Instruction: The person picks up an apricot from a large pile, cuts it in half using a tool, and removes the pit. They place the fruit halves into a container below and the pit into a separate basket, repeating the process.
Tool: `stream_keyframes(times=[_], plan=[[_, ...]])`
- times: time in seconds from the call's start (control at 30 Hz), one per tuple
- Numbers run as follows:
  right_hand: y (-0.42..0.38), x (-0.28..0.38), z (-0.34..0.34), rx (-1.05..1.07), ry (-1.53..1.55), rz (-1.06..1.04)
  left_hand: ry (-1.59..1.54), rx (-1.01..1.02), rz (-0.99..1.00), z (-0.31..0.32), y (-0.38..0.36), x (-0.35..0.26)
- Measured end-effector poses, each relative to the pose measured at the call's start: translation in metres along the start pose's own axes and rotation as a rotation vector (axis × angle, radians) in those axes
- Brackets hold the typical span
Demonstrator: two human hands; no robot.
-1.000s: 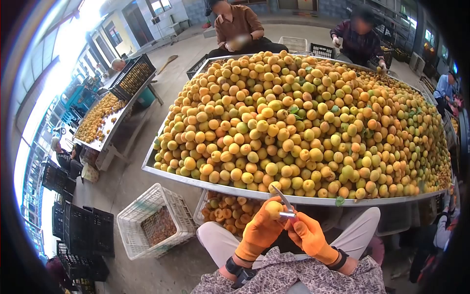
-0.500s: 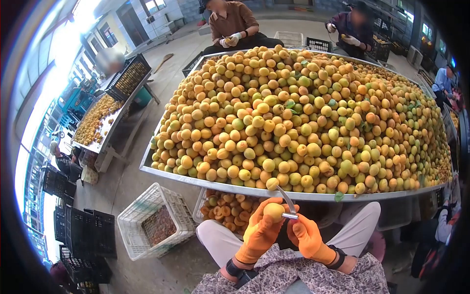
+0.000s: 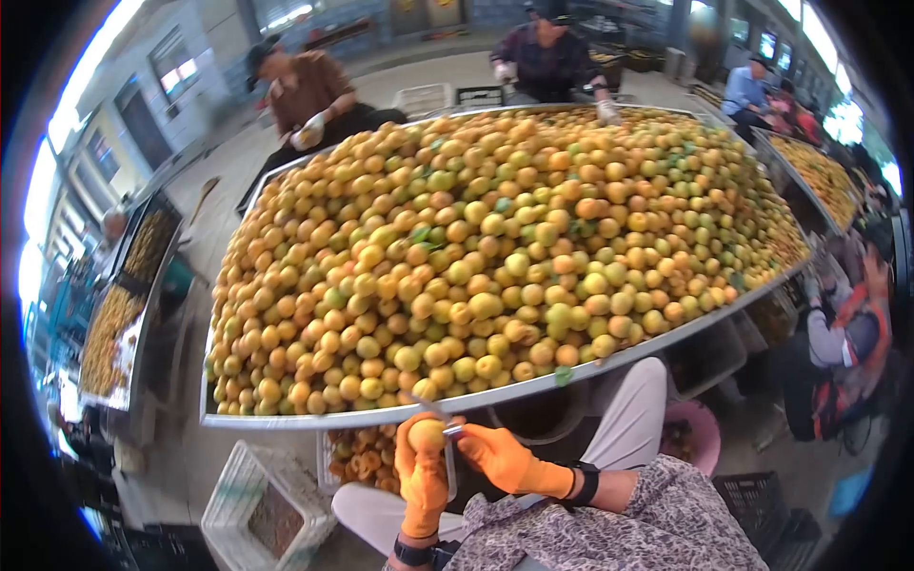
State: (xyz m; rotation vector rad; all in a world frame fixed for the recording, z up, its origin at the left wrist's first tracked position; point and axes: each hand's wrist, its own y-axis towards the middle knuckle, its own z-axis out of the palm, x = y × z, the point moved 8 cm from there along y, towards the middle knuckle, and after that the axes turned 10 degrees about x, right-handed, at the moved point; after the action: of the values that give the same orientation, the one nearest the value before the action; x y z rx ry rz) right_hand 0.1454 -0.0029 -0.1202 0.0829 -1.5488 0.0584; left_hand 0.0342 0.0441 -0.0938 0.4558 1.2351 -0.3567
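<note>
left hand (image 3: pixel 422 485): orange-gloved, fingers curled around a round yellow apricot (image 3: pixel 427 435), raised just below the tray rim.
right hand (image 3: pixel 502 460): orange-gloved, fingers clenched on a small metal-bladed knife (image 3: pixel 449 431), blade touching the apricot.
apricot position: between both hands, in front of the lap, above the crate of halves.
large metal sorting tray (image 3: pixel 381 416): heaped with yellow and green apricots (image 3: pixel 476 238).
white plastic crate (image 3: pixel 249 504): on floor at lower left, beside a crate of cut apricot halves (image 3: pixel 362 455).
co-workers: seated at the tray's far side, gloved hands on fruit.
</note>
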Motion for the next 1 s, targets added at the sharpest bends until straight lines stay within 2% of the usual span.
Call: stream_keyframes(times=[0.03, 0.07, 0.1, 0.13, 0.2, 0.27, 0.37, 0.4, 0.43, 0.47, 0.5, 0.53, 0.57, 0.6, 0.63, 0.67, 0.73, 0.83, 1.0], plan=[[0.002, -0.004, 0.000, 0.050, 0.113, 0.051, 0.093, -0.053, 0.007, -0.008, 0.000, 0.005], [0.003, -0.006, -0.001, 0.100, 0.225, 0.097, 0.012, -0.033, -0.079, -0.009, 0.000, 0.016], [0.003, -0.004, 0.001, 0.212, 0.385, 0.147, 0.029, 0.018, -0.082, -0.011, 0.000, 0.021], [0.002, 0.003, -0.010, 0.182, 0.374, 0.140, 0.049, 0.064, -0.083, -0.008, 0.006, 0.019], [-0.004, 0.008, -0.009, 0.296, 0.478, 0.306, 0.034, 0.108, -0.121, -0.003, 0.011, 0.017], [-0.008, 0.017, -0.017, 0.239, 0.538, 0.364, 0.058, 0.185, -0.127, 0.004, 0.022, 0.013], [-0.023, 0.013, -0.014, 0.301, 0.789, 0.536, 0.117, 0.258, -0.134, 0.010, 0.032, 0.007], [-0.031, 0.012, -0.018, 0.323, 0.878, 0.521, 0.191, 0.277, -0.103, 0.011, 0.033, 0.005], [-0.039, 0.012, -0.021, 0.375, 0.967, 0.514, 0.100, 0.173, -0.176, 0.008, 0.035, 0.006], [-0.049, 0.030, -0.028, 0.510, 1.094, 0.414, 0.168, 0.156, -0.188, -0.005, 0.039, 0.002], [-0.064, 0.040, -0.042, 0.409, 1.072, 0.365, 0.045, 0.112, -0.168, -0.011, 0.038, -0.002], [-0.078, 0.020, -0.057, 0.373, 1.156, 0.474, -0.368, 0.112, -0.035, -0.018, 0.042, 0.017], [-0.076, 0.041, -0.082, 0.083, 0.629, 0.429, -0.678, -0.015, -0.149, -0.022, 0.037, 0.034], [-0.066, 0.034, -0.106, -0.096, -0.032, 0.208, -0.696, 0.230, -0.114, -0.005, 0.042, 0.021], [-0.066, 0.054, -0.113, -0.377, -0.682, -0.010, -0.750, 0.250, -0.149, 0.001, 0.041, 0.025], [-0.070, 0.040, -0.113, -0.269, -0.350, 0.070, -0.836, 0.331, -0.124, 0.010, 0.041, 0.024], [-0.071, 0.045, -0.090, -0.177, 0.212, 0.106, -0.987, 0.372, -0.122, 0.023, 0.039, 0.024], [-0.057, 0.052, -0.050, -0.003, 0.395, 0.249, -0.895, 0.335, -0.160, 0.035, 0.032, 0.023], [-0.050, 0.045, -0.017, 0.101, 0.441, 0.258, -0.816, 0.301, -0.106, 0.036, 0.023, 0.013]])
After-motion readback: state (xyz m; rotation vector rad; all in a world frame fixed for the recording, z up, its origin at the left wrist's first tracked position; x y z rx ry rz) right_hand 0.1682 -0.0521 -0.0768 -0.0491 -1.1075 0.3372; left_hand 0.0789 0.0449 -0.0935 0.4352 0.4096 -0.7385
